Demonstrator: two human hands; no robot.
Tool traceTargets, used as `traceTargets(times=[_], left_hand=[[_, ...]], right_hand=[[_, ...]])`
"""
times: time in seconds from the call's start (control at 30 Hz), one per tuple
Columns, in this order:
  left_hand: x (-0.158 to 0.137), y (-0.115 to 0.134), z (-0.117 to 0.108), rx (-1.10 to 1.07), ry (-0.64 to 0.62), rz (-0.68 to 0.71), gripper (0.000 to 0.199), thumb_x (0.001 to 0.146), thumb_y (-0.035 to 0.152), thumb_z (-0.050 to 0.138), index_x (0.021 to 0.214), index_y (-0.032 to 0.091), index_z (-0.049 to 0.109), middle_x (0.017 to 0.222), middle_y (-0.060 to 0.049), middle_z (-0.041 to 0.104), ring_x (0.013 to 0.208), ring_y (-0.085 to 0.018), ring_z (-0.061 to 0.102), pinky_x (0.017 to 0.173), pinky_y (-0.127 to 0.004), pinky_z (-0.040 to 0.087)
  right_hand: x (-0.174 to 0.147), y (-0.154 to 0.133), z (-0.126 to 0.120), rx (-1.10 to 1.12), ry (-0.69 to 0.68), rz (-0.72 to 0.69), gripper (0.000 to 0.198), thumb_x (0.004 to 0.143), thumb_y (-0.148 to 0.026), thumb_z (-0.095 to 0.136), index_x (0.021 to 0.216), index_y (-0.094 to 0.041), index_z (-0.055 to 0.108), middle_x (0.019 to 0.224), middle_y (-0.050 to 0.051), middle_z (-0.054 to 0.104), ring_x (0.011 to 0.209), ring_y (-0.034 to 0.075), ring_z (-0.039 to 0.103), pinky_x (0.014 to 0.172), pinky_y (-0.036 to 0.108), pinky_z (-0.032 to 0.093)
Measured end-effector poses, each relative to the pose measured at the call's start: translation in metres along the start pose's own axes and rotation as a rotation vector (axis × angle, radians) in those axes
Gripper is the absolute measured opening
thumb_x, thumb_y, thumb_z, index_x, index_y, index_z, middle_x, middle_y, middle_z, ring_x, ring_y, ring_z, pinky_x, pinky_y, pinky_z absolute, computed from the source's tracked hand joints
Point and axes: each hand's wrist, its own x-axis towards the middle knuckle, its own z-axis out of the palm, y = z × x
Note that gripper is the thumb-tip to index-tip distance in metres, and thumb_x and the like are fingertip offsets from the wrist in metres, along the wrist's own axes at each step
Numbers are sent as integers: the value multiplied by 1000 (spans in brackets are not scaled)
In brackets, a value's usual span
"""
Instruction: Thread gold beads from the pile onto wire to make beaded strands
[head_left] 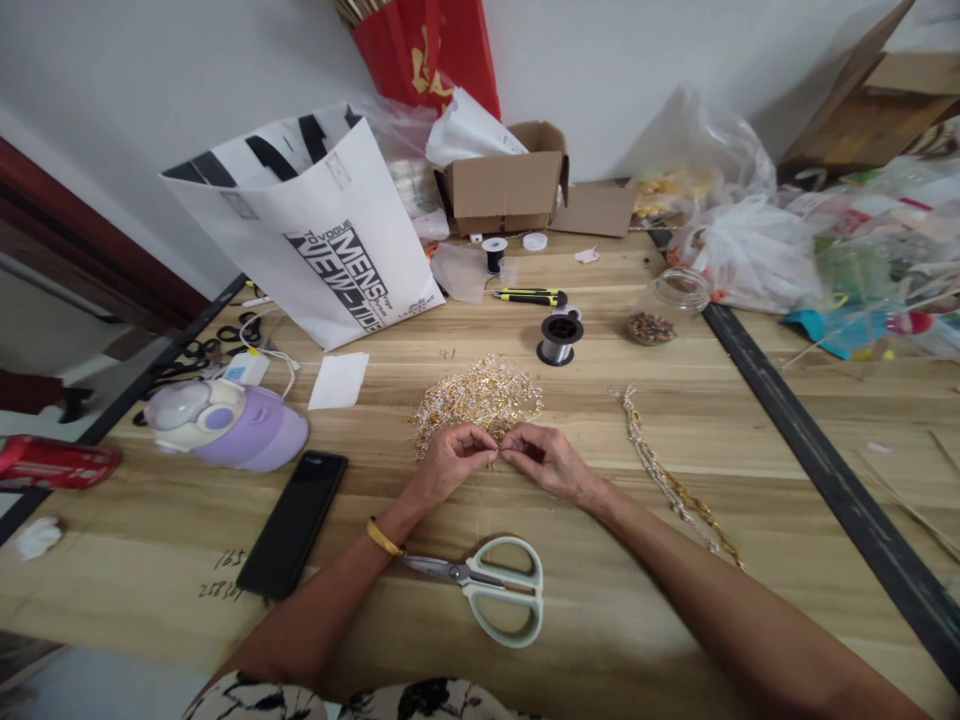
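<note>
A loose heap of small gold and silver chain-like pieces (480, 392) lies on the wooden table. At its near edge my left hand (456, 460) and my right hand (541, 458) meet, fingertips almost touching. Each hand pinches thumb against forefinger. Whatever lies between the fingertips is too small to name. Scissors (502, 590) with pale handles rest just below my hands, their blades pointing left beside my left wrist. To the right of my right hand, gold and silver linked strands (664, 475) are stretched out on the tabletop.
A wire spool (557, 340), a yellow-black utility knife (529, 296) and a glass jar (664, 310) stand or lie beyond the heap. Leftward are a black phone (292, 525), a purple bottle (232, 425) and a white bag (315, 230). Plastic bags (750, 250) crowd the right.
</note>
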Motion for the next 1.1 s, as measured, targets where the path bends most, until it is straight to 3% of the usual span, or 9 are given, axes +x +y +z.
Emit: traceTargets(times=[0.2,0.47,0.87,1.0,1.1], left_hand=[[-1,-2,-1,87,32,48,12,71,22,67,75,12,63,71,-3,64,67,-13,58,65,-24,47],[-5,5,-4,358,57,131,6,75,17,60,76,13,66,74,-5,66,70,-14,59,66,-24,45],[-8,10,-1,385,-48,122,7,73,13,59,73,14,66,70,-3,65,65,-13,57,61,-22,44],[-8,10,-1,409,-4,177,17,69,9,59,84,13,67,87,-7,66,73,-15,59,63,-24,46],[-9,10,-1,308,-33,103,31,70,7,58,100,13,64,93,-8,67,73,-14,61,64,-23,48]], right_hand=[[0,-2,-1,18,-3,16,18,88,-31,51,81,-15,57,65,0,53,56,11,44,51,22,35],[-1,1,-1,-13,29,2,18,89,-31,50,83,-15,56,65,0,51,56,10,43,50,21,34],[-5,3,3,-293,11,-286,13,94,-25,43,91,-19,55,79,6,60,71,17,57,65,27,45],[-8,3,5,-402,-22,-336,12,95,-23,42,96,-19,53,83,7,61,74,17,58,66,28,46],[-9,4,6,-437,-25,-353,12,95,-23,42,96,-18,52,83,7,61,73,17,58,65,27,46]])
